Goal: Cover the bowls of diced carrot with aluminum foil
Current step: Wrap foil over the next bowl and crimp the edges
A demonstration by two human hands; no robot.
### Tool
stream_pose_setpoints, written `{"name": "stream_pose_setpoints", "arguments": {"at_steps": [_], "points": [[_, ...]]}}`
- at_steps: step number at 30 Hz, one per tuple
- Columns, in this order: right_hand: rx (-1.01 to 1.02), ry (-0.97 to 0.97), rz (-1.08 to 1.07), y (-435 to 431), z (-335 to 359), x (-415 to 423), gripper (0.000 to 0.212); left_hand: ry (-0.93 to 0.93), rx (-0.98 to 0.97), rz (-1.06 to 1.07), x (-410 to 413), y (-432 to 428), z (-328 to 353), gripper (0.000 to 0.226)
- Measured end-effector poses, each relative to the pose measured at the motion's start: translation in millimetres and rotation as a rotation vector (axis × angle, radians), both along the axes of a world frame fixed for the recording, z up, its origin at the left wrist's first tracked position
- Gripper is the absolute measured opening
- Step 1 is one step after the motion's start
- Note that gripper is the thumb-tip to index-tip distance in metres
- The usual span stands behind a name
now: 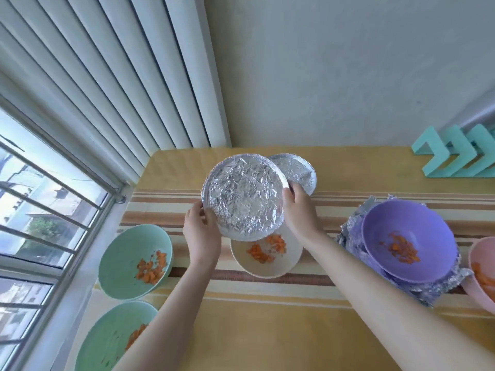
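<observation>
I hold a foil-covered bowl [245,195] up above the table, tilted toward me. My left hand [201,231] grips its left rim and my right hand [298,210] grips its right rim. Below it stands a cream bowl [267,259] with diced carrot, uncovered. Behind it sits a second foil-covered bowl [297,170]. Two green bowls [126,261] [107,341] with carrot stand at the left. At the right a purple bowl [407,239] with carrot rests on a crumpled foil sheet [353,236], and a pink bowl [482,269] shows at the frame edge.
The table carries a yellow striped cloth [267,317]. A window with bars [40,210] and a white curtain [120,76] lie to the left. A teal zigzag rack [455,153] stands at the back right against the wall.
</observation>
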State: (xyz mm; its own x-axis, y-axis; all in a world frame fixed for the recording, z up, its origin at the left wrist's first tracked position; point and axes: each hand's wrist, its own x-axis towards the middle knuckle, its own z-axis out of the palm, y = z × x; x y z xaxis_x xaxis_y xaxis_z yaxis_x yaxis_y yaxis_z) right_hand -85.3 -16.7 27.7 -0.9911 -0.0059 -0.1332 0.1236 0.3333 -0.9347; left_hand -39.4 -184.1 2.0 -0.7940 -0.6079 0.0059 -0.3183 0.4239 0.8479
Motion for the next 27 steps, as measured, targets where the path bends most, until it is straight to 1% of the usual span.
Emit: {"name": "stream_pose_setpoints", "arguments": {"at_steps": [2,4,6,9,12,14,16,17,19,22,25,27], "points": [[0.002,-0.016,0.0,-2.1,-3.2,-13.8,0.039,0.019,0.024,0.05,-18.6,-8.2,-4.0,0.015],[0.095,-0.011,0.023,3.3,-15.5,-24.8,0.041,0.023,0.032,0.113,-37.1,-16.2,-9.0,0.021],[0.25,0.019,0.105,14.3,-32.7,-34.4,0.04,0.003,0.043,0.178,-54.8,-24.1,-14.7,0.028],[0.491,0.076,0.255,29.0,-54.7,-41.7,0.036,-0.022,0.109,0.254,-78.3,-35.5,-27.9,0.03],[0.726,0.182,0.342,33.2,-67.3,-41.7,0.03,-0.046,0.202,0.31,-97.1,-45.3,-48.9,0.024],[0.815,0.229,0.363,31.7,-74.8,-39.3,0.025,-0.074,0.217,0.338,-105.0,-50.8,-64.0,0.017],[0.814,0.212,0.366,27.9,-84.9,-35.9,0.017,-0.104,0.242,0.364,-109.9,-53.6,-74.9,0.019],[0.779,0.199,0.364,26.1,-91.1,-34.2,0.014,-0.117,0.265,0.372,-111.4,-53.4,-77.7,0.022],[0.741,0.173,0.362,25.2,-100.0,-31.2,0.014,-0.136,0.31,0.381,-114.3,-52.6,-83.2,0.026],[0.866,0.127,0.354,29.8,-100.0,-25.7,0.016,-0.17,0.331,0.387,-116.0,-51.9,-93.1,0.025],[0.883,0.099,0.344,32.2,-99.4,-21.1,0.016,-0.224,0.343,0.389,-116.5,-55.3,-101.8,0.023],[0.878,0.069,0.344,34.0,-101.1,-20.0,0.017,-0.255,0.383,0.386,-115.7,-58.0,-100.5,0.025]]}}
